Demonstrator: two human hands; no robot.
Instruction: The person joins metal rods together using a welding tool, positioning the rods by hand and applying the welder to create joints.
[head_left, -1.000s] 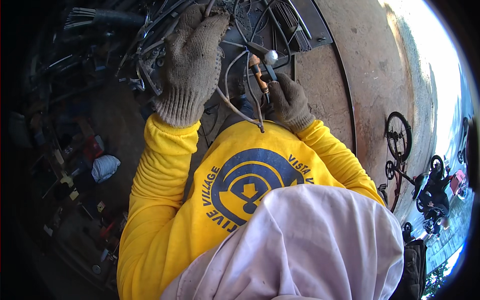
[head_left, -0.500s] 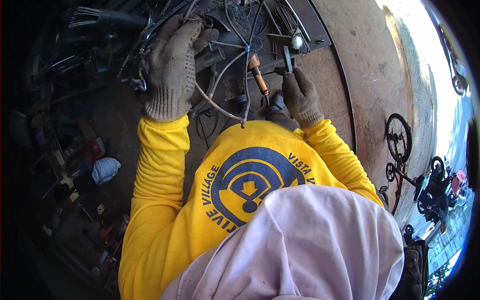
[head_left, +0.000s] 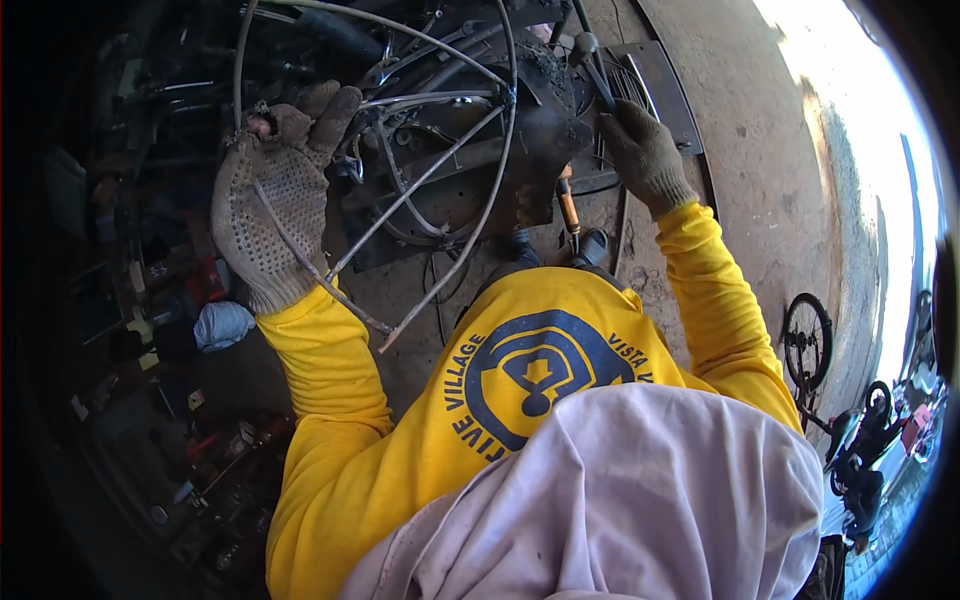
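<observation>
A frame of thin bent metal rods (head_left: 468, 262) is raised over the bench, its rods meeting at a joint on the upper right. My left hand (head_left: 275, 195), in a grey dotted work glove, has its palm turned up and its fingers curled round one rod of the frame. A fingertip shows through a torn part of the glove, and another rod end crosses the palm. My right hand (head_left: 645, 155), gloved too, grips the handle of a hammer (head_left: 587, 47) beyond the frame, its head pointing up and away.
Below the frame lies a dark metal workbench (head_left: 545, 185) with metal pieces on it. An orange-handled tool with a cable (head_left: 568, 205) hangs at its near edge. Clutter and a pale cloth bundle (head_left: 222, 326) lie at left. A bicycle (head_left: 808, 340) stands at right.
The rod frame has been turned and shifted, its free ends swinging left. My left hand has moved left and down, turning palm up. My right hand has moved slightly right and up with the hammer.
</observation>
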